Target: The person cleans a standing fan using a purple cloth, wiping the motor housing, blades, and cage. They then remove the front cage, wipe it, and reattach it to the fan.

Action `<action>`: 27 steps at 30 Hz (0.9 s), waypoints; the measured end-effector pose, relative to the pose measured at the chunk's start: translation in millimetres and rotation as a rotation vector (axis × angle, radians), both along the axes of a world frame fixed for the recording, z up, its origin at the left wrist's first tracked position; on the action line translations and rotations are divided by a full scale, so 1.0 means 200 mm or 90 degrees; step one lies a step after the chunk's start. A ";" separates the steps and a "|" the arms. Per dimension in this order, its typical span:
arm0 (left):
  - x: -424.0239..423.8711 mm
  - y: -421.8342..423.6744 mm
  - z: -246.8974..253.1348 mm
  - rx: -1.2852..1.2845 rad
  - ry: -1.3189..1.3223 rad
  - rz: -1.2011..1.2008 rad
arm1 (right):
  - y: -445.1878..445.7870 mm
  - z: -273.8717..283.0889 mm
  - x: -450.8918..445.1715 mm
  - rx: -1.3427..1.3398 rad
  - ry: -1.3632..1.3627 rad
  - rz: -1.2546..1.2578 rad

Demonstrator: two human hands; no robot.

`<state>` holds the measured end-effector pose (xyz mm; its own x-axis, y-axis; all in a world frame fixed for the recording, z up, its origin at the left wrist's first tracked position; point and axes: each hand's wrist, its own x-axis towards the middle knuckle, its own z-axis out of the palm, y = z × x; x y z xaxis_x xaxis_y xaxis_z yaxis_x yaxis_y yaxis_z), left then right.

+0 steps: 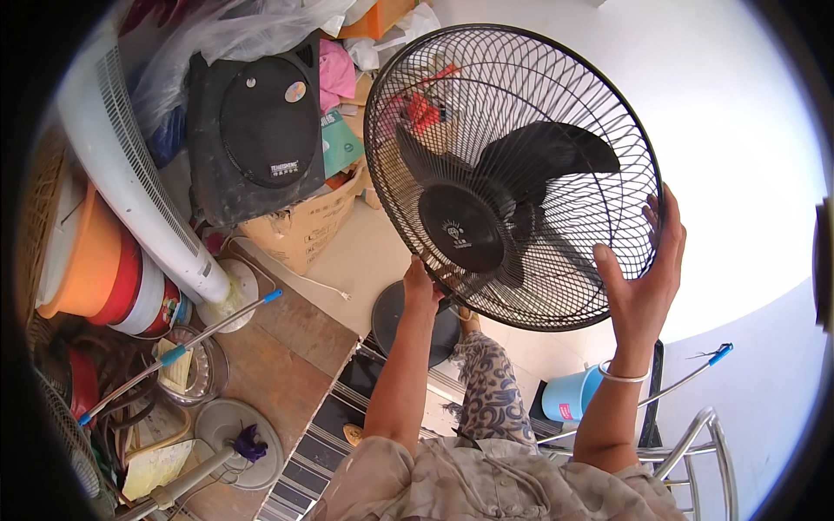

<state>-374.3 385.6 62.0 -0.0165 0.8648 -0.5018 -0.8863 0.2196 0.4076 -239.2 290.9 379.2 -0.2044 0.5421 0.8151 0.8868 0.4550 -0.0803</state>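
A black electric fan point(461, 228) faces me, its round wire guard tilted and dark blades showing through it. My left hand point(420, 286) grips the lower left part of the guard's rim; the fingers behind it are partly hidden. On the right side of the rim is my right hand point(645, 260), thumb in front and fingertips behind the wires. A round black base point(391, 325) rests on the floor below the fan, partly covered by my left forearm. Whatever joins the head to the base is mostly hidden.
On the left stand a white tower fan point(140, 163), a black speaker point(260, 130) over a cardboard box point(313, 228), and stacked buckets point(98, 260). A blue-ended pole point(215, 325) crosses a brown board point(293, 365). At right are a blue bucket point(567, 394) and metal rails point(694, 449).
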 end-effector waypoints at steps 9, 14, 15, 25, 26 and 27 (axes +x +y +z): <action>-0.02 0.03 -0.03 0.092 -0.126 0.013 | 0.08 0.06 -0.02 0.005 -0.010 0.075; -0.02 0.03 0.01 0.090 -0.113 0.008 | 0.08 0.07 -0.02 -0.014 0.010 0.084; -0.02 0.02 0.03 0.088 -0.111 0.008 | 0.09 0.06 -0.01 0.004 0.006 0.089; -0.01 -0.01 0.06 0.076 -0.052 -0.002 | 0.09 0.07 0.04 -0.005 -0.032 0.053; -0.01 -0.01 0.06 0.080 -0.061 0.006 | 0.09 0.08 0.03 -0.002 -0.043 0.048; 0.01 -0.01 0.07 0.083 -0.070 0.014 | 0.09 0.08 0.03 0.001 -0.054 0.044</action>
<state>-373.1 383.1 76.2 0.0129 0.9226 -0.3857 -0.9312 0.1516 0.3315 -233.3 308.0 394.4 -0.3088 0.5228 0.7946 0.8573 0.5148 -0.0055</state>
